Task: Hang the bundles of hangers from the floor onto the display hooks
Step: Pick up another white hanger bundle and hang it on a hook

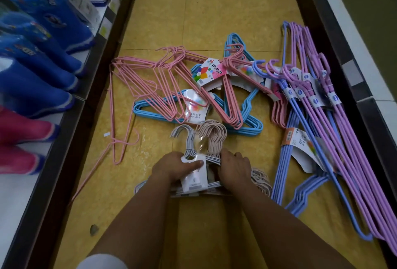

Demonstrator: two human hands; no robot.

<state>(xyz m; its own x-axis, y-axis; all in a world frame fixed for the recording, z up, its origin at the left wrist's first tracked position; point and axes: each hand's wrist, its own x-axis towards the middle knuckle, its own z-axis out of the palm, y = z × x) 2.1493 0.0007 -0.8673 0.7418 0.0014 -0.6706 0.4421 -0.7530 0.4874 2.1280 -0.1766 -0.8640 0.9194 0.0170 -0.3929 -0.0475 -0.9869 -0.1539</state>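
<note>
Grey and beige hanger bundles (202, 150): white card band, hooks pointing away, near floor edge, gripped by both hands.
Pink wire hangers (150, 88): spread flat mid-floor, overlapping sky-blue hanger bundles (247, 122).
Purple and periwinkle hanger bundles (322, 129): along right floor edge.

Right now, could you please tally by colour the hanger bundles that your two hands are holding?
grey bundle: 1, gripped by the left hand
beige bundle: 1, gripped by the right hand
Total: 2
</note>
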